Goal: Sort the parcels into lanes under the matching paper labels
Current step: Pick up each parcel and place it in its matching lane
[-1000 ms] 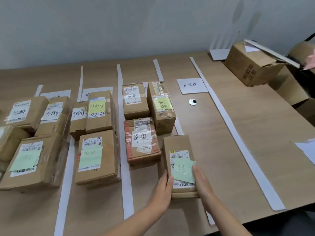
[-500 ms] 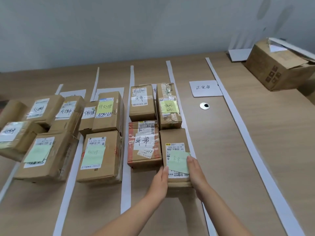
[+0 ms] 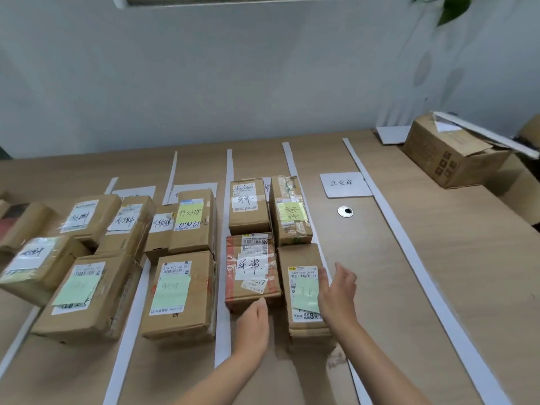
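Beside the near parcel (image 3: 301,258), left hand (image 3: 254,325) and right hand (image 3: 337,293) released; right perhaps touches hidden edge.

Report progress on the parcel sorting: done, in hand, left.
Done: about a dozen parcels lie in the taped lanes, the green-note parcel nearest in its lane. In hand: nothing; left hand and right hand are open beside it. Left: the lane under the right-hand label holds no parcel; the open carton may hold more, contents hidden.
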`<state>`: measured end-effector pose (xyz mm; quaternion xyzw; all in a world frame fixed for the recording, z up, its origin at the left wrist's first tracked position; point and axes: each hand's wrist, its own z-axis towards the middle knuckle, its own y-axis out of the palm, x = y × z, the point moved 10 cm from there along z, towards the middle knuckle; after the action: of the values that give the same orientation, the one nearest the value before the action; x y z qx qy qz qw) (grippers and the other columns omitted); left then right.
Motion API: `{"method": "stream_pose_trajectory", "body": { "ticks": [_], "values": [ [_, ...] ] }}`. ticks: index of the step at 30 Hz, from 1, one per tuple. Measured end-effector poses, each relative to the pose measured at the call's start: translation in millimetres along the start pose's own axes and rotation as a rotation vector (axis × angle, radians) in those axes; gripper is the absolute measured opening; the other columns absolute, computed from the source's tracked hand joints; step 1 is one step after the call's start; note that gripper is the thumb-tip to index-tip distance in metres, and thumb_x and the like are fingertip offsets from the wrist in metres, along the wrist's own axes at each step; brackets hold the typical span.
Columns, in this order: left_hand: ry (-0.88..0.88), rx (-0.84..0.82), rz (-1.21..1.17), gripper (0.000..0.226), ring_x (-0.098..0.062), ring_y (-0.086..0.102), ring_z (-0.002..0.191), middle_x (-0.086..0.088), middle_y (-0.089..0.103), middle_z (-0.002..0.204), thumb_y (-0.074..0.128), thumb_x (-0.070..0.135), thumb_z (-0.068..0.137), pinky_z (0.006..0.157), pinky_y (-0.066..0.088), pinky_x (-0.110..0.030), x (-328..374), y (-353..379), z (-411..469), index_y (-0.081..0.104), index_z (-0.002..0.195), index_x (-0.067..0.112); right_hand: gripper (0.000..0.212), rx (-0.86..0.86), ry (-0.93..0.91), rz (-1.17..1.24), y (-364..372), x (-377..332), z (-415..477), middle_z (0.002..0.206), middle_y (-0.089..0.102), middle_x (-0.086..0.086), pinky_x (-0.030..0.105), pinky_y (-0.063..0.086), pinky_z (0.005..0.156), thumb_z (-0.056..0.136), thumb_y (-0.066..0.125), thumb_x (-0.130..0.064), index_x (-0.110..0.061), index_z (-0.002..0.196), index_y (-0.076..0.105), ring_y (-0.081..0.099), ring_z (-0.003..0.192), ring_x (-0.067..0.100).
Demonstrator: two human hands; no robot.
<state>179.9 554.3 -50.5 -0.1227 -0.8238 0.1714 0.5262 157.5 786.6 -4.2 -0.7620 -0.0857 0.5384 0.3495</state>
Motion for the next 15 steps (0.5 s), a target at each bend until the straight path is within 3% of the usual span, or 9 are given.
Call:
{"method": "stream_pose_trajectory", "body": {
  "ticks": [1,3,5,8,9,11,13,15],
  "values": [
    [0.03,0.024,0.053,0.039,-0.015,0.047,0.067,-0.007,0.055,0.081,0.032,0.036,0.105,0.063,0.035,-0.03,6,-16,2,0.053,0.083,0.012,0.06,-0.004,-0.048,-0.011,-1,-21,-3,0.153,0.023,0.01,0.042,0.03,0.115,0.103,0.036,-0.048,-0.012,0.151,0.029,0.023,0.143,0.028],
    [0.093,0.092,0.126,0.043,-0.019,0.06,0.069,-0.008,0.065,0.089,0.03,0.041,0.104,0.054,0.046,-0.031,22,-53,4,0.06,0.094,0.013,0.055,-0.029,-0.154,-0.032,6,-65,-10,0.153,0.024,0.009,0.043,0.027,0.118,0.103,0.04,-0.043,-0.014,0.149,0.033,0.021,0.144,0.028],
    [0.177,0.131,0.15,0.042,-0.021,0.067,0.077,-0.007,0.068,0.087,0.031,0.042,0.105,0.06,0.055,-0.039,49,-92,4,0.062,0.092,0.016,0.053,-0.047,-0.266,-0.065,14,-117,-22,0.154,0.023,0.007,0.045,0.026,0.12,0.103,0.043,-0.041,-0.016,0.149,0.034,0.02,0.145,0.027],
    [0.333,0.21,0.189,0.039,-0.02,0.06,0.073,-0.001,0.06,0.077,0.03,0.036,0.106,0.058,0.046,-0.032,101,-162,-6,0.054,0.082,0.019,0.056,-0.067,-0.447,-0.108,30,-198,-50,0.157,0.019,0.003,0.043,0.021,0.122,0.103,0.046,-0.037,-0.017,0.152,0.029,0.017,0.147,0.022],
    [0.396,0.244,0.226,0.037,-0.021,0.06,0.079,-0.001,0.061,0.083,0.028,0.036,0.106,0.064,0.046,-0.033,118,-186,-9,0.055,0.087,0.021,0.057,-0.072,-0.5,-0.114,36,-224,-61,0.158,0.018,0.001,0.043,0.02,0.122,0.103,0.046,-0.037,-0.017,0.154,0.027,0.016,0.148,0.021],
    [0.518,0.339,0.34,0.037,-0.025,0.059,0.115,-0.003,0.063,0.125,0.026,0.036,0.106,0.09,0.051,-0.039,141,-237,-18,0.057,0.122,0.022,0.06,-0.067,-0.593,-0.122,47,-275,-86,0.158,0.019,0.001,0.04,0.02,0.123,0.103,0.045,-0.039,-0.016,0.155,0.025,0.017,0.148,0.021],
    [0.605,0.447,0.447,0.047,-0.022,0.035,0.143,-0.004,0.039,0.156,0.026,0.034,0.106,0.115,0.035,-0.043,152,-288,-28,0.039,0.149,0.018,0.062,-0.068,-0.67,-0.111,62,-324,-115,0.159,0.018,0.001,0.039,0.016,0.123,0.103,0.044,-0.038,-0.015,0.156,0.022,0.015,0.149,0.021],
    [0.688,0.552,0.514,0.052,-0.016,0.014,0.152,-0.002,0.02,0.164,0.028,0.031,0.106,0.124,0.013,-0.04,161,-339,-43,0.025,0.156,0.015,0.064,-0.051,-0.75,-0.113,76,-371,-147,0.162,0.014,0.001,0.039,0.008,0.124,0.104,0.042,-0.036,-0.016,0.158,0.016,0.007,0.152,0.019]
  ]
}}
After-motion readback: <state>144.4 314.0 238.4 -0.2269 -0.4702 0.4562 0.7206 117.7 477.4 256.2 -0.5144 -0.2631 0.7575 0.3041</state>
